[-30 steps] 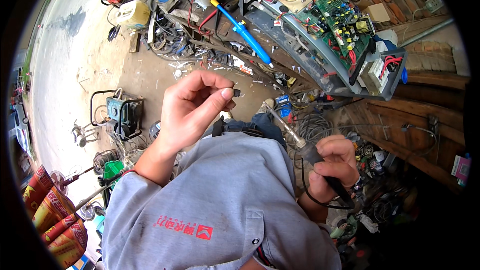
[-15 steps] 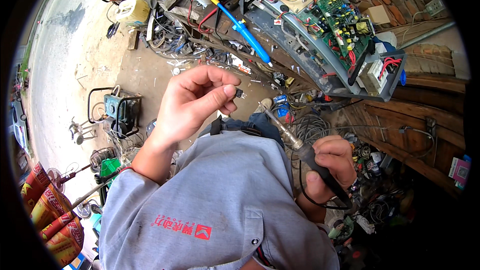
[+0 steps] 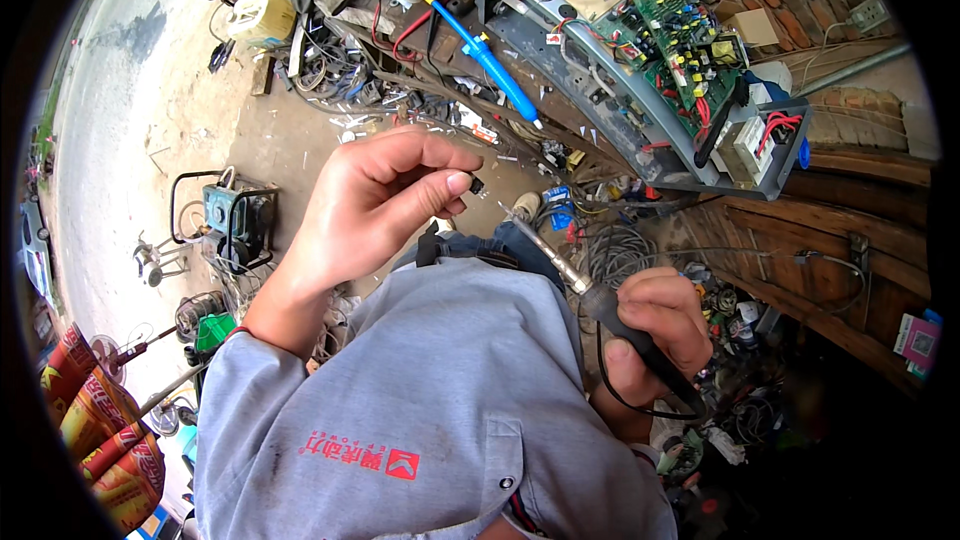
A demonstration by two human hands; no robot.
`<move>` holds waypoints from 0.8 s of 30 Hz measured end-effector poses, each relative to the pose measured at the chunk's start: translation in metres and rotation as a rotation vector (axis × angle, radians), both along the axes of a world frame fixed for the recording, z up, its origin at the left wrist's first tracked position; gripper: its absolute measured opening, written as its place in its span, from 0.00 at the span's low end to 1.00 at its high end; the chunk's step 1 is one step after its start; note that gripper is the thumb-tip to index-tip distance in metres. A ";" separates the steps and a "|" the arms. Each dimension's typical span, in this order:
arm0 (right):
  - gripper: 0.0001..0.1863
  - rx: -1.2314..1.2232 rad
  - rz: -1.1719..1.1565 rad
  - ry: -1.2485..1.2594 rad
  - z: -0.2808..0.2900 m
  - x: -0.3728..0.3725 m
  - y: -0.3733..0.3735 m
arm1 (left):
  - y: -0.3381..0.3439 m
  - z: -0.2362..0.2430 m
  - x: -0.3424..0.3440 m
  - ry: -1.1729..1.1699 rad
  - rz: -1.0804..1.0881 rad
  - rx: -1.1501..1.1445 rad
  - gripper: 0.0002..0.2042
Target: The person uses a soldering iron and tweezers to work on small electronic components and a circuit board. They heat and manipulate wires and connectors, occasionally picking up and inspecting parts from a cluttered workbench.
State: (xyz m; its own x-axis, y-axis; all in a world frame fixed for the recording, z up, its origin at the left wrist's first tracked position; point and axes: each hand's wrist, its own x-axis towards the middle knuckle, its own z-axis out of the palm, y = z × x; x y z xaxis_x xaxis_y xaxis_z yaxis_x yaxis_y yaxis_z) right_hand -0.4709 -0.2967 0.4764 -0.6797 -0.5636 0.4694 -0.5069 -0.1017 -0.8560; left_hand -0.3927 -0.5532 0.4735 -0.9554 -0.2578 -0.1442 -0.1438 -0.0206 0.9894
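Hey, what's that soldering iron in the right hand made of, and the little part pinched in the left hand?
Soldering iron: the shaft looks like bare metal, dull silver with a shine; the handle looks like matte black plastic or rubber. Small part at the left hand fingertips: dark, probably plastic-bodied, too small to be sure. The right hand grips the handle.

A bare concrete floor [image 3: 150,130] lay beyond the left hand's fingers [image 3: 440,185]. Directly on it, past the fingertips, sat a tangle of cables [image 3: 340,80] and a pale plastic canister [image 3: 262,18]; behind the knuckles stood a small green generator [image 3: 235,220].
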 end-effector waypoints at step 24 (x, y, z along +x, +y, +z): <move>0.15 -0.095 -0.155 -0.150 -0.026 0.004 0.014 | -0.021 -0.024 0.009 -0.148 -0.005 0.238 0.05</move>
State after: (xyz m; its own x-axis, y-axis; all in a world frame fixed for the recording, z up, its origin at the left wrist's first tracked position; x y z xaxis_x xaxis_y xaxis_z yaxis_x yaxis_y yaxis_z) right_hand -0.4672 -0.2823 0.4504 -0.8205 -0.4055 0.4029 -0.3909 -0.1161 -0.9131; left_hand -0.3836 -0.5738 0.4490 -0.9207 -0.1954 -0.3379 -0.2867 -0.2488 0.9251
